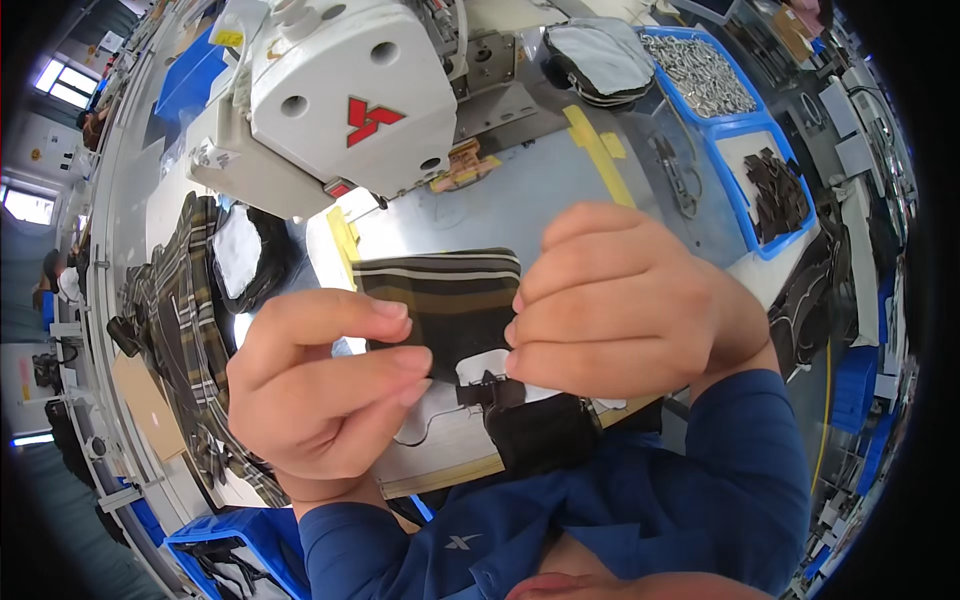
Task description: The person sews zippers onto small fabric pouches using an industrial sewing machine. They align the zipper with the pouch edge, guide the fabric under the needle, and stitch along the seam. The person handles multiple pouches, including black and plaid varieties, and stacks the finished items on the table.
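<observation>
A striped brown-and-black fabric piece [440, 280] is held upright in front of the white sewing machine [340, 90], with a white patch [485, 362] and a small dark tab [500, 393] low on it and a black piece [545, 435] below. My left hand [330, 385] pinches the fabric's left side, fingertips pressed together. My right hand [620, 310] has its fingers curled around the right side. Both thumbs are mostly hidden. The machine's metal bed [540, 200], marked with yellow tape, lies behind.
Plaid garments [195, 330] and a black-and-white bundle [240, 255] lie left; another bundle [600, 60] sits at the back. Blue trays hold metal parts [700, 75] and dark pieces [770, 195] at right. Scissors [675, 175] lie beside them; a blue bin [225, 560] stands low left.
</observation>
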Demonstrator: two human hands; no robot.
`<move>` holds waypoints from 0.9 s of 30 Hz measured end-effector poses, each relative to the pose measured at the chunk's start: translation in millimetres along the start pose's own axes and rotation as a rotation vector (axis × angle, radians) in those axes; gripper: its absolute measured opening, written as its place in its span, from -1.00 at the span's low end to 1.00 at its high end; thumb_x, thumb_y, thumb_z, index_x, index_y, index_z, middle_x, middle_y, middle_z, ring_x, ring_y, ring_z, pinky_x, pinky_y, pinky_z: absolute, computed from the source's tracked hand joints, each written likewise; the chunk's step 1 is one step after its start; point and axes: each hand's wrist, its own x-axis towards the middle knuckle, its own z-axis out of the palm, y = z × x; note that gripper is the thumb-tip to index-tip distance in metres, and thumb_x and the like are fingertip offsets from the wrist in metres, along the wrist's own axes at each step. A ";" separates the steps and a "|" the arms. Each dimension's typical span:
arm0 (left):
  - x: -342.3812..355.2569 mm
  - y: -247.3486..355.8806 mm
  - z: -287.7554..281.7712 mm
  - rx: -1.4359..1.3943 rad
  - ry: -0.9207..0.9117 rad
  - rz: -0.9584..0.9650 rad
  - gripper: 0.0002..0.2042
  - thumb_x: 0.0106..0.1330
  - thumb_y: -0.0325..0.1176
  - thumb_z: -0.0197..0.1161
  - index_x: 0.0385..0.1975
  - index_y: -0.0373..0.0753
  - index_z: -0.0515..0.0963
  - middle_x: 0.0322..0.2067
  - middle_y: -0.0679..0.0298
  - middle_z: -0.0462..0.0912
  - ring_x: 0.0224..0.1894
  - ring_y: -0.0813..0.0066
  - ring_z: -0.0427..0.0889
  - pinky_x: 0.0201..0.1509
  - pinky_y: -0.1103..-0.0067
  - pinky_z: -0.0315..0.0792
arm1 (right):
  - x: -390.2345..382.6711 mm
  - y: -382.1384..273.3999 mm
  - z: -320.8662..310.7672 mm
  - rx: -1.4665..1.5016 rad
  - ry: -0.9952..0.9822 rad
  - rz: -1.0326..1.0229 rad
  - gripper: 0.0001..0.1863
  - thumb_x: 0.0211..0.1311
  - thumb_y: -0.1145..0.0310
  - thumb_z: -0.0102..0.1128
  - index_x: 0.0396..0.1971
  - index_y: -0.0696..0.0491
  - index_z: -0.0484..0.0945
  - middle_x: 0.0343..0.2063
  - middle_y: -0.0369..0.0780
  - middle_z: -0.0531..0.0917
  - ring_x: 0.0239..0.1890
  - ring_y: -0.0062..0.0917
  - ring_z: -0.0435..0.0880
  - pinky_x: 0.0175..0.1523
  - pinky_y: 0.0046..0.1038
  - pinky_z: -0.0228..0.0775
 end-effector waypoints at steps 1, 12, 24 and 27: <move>2.0 -0.9 3.9 0.031 0.015 0.059 -0.68 -0.06 -0.41 0.63 -0.23 -0.16 0.84 -0.12 0.10 0.69 -0.19 0.19 0.69 -0.08 0.37 0.60 | -0.4 0.6 1.1 -0.002 0.009 -0.013 -0.91 0.20 0.44 0.43 -0.34 0.12 0.76 -0.31 -0.21 0.77 -0.27 -0.37 0.76 -0.23 -0.35 0.51; 7.1 8.7 14.8 0.455 -0.015 0.355 -0.71 -0.17 -0.48 0.51 -0.34 -0.18 0.83 -0.18 0.27 0.74 -0.26 0.30 0.72 -0.29 0.48 0.52 | 1.3 0.7 6.3 -0.002 0.038 -0.030 -0.94 0.21 0.46 0.39 -0.36 0.11 0.74 -0.31 -0.22 0.77 -0.27 -0.39 0.76 -0.23 -0.38 0.51; 10.8 5.1 20.8 0.354 -0.069 0.385 -0.82 0.02 -0.57 0.53 -0.36 -0.28 0.73 -0.16 0.14 0.80 -0.18 0.16 0.86 -0.29 0.49 0.68 | 1.7 -0.8 3.7 0.021 0.050 -0.011 -0.92 0.19 0.44 0.39 -0.35 0.11 0.72 -0.33 -0.23 0.72 -0.28 -0.38 0.73 -0.22 -0.36 0.52; 8.5 -6.2 27.9 0.300 0.003 0.414 -0.82 0.03 -0.60 0.55 -0.37 -0.29 0.72 -0.18 0.09 0.81 -0.18 0.14 0.87 -0.27 0.50 0.70 | 1.1 1.0 9.5 0.004 0.098 -0.016 -0.88 0.18 0.41 0.35 -0.34 0.12 0.68 -0.38 -0.26 0.65 -0.31 -0.40 0.68 -0.23 -0.36 0.51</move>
